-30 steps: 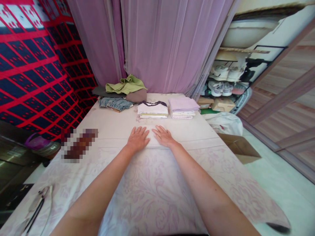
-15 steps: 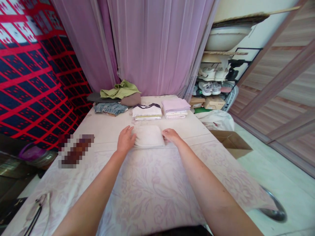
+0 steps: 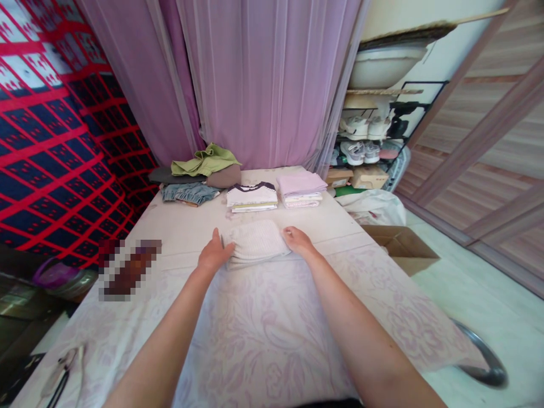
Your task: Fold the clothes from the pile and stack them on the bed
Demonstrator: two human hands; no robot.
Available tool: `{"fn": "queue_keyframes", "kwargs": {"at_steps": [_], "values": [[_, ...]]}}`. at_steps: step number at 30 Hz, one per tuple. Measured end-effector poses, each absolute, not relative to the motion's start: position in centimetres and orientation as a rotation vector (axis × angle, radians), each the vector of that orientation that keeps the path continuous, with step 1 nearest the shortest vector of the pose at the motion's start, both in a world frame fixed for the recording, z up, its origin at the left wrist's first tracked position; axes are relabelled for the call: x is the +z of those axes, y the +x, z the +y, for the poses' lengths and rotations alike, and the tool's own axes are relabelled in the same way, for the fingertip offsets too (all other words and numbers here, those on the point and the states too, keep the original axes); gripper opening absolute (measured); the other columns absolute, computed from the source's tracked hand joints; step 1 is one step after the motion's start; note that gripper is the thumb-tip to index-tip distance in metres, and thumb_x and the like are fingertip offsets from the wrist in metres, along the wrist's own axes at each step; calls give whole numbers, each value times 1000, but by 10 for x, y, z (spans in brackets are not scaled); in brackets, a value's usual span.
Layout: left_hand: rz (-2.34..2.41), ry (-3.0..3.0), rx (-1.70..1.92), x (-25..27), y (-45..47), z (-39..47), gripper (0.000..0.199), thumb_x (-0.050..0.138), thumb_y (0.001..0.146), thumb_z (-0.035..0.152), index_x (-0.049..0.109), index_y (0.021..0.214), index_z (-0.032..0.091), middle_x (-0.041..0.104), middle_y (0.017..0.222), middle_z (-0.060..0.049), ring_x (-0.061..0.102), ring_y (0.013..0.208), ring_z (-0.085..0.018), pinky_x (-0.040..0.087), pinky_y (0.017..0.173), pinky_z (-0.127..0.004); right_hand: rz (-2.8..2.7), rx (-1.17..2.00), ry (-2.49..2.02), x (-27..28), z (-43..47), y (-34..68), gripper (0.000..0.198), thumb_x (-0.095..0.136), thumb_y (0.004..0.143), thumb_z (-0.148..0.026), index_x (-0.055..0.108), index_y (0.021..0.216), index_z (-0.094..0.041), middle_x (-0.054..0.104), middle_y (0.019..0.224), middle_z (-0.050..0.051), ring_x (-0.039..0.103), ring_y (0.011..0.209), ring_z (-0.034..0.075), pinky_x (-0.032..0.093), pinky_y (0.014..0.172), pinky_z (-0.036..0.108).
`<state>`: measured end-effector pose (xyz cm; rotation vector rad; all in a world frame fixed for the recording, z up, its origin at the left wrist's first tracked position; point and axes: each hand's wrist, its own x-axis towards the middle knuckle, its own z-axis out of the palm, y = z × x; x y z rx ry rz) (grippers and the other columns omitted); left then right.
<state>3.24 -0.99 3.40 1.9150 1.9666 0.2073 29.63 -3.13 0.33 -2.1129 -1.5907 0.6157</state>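
A folded white ribbed knit garment (image 3: 257,241) is between my hands on the table, its layers showing along the near edge. My left hand (image 3: 215,253) grips its left edge, thumb on top and the other fingers partly hidden at the side. My right hand (image 3: 299,241) pinches the right edge, fingers curled around it. Just beyond lies a stack of folded shirts (image 3: 251,198), the top one white with a dark collar. To its right sits a pile of folded lilac and white clothes (image 3: 301,190).
Folded jeans (image 3: 189,193) and a green garment (image 3: 208,161) lie at the back left. Glasses (image 3: 62,374) rest at the near left corner, and a blurred-out item (image 3: 131,271) at the left. Beyond the right edge are a cardboard box (image 3: 403,249) and a shoe rack (image 3: 369,139).
The white garment has shifted slightly and now sits a little askew, its near edge looser. My left hand has moved a bit left and nearer, its thumb now on top.
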Motion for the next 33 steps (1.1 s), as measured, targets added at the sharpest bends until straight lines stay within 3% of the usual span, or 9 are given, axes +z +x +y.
{"fn": "queue_keyframes", "kwargs": {"at_steps": [2, 4, 8, 12, 16, 27, 33], "values": [[1976, 2187, 305, 40, 40, -15, 77, 51, 85, 39, 20, 148, 8, 40, 144, -23, 42, 130, -35, 38, 102, -46, -1598, 639, -2046, -1, -46, 305, 35, 42, 91, -31, 59, 120, -21, 69, 114, 5, 63, 102, 16, 47, 85, 27], [1792, 2475, 362, 46, 53, -17, 62, 48, 86, 31, 34, 144, 13, 35, 150, -17, 32, 137, -33, 29, 110, -47, -1624, 645, -1933, -8, -63, 309, 41, 45, 86, -23, 55, 126, -22, 65, 122, 4, 61, 108, 15, 47, 88, 27], [1261, 2703, 159, 41, 85, -10, 43, 40, 92, 31, 52, 132, 25, 43, 147, -6, 30, 139, -27, 18, 115, -49, -1682, 454, -1819, -18, -88, 302, 55, 56, 75, -21, 52, 129, -20, 58, 131, 8, 53, 119, 20, 40, 100, 35], [1204, 2692, 59, 18, 104, -1, 51, 36, 94, 44, 41, 141, 26, 32, 153, -7, 23, 142, -28, 14, 114, -53, -1635, 232, -2030, -17, -90, 281, 48, 55, 79, -29, 54, 126, -18, 64, 117, 9, 56, 109, 24, 38, 97, 37], [1240, 2669, 49, 0, 106, 3, 59, 31, 94, 51, 30, 147, 26, 24, 156, -8, 16, 144, -28, 9, 114, -55, -1666, 148, -2117, -13, -87, 268, 47, 50, 80, -24, 53, 126, -20, 65, 115, 9, 54, 107, 24, 36, 94, 36], [1238, 2594, 12, 2, 107, 5, 60, 29, 94, 53, 29, 147, 27, 22, 156, -6, 14, 144, -27, 6, 114, -54, -1647, 139, -2109, -13, -87, 267, 51, 44, 83, -18, 45, 134, -17, 66, 112, 9, 58, 102, 21, 37, 89, 34], [1234, 2604, 6, 2, 106, 3, 62, 30, 93, 55, 29, 148, 25, 21, 157, -7, 13, 145, -27, 6, 114, -54, -1669, 44, -2247, -15, -94, 272, 41, 41, 87, -14, 55, 126, -17, 69, 102, 11, 60, 97, 23, 39, 85, 34]]}}
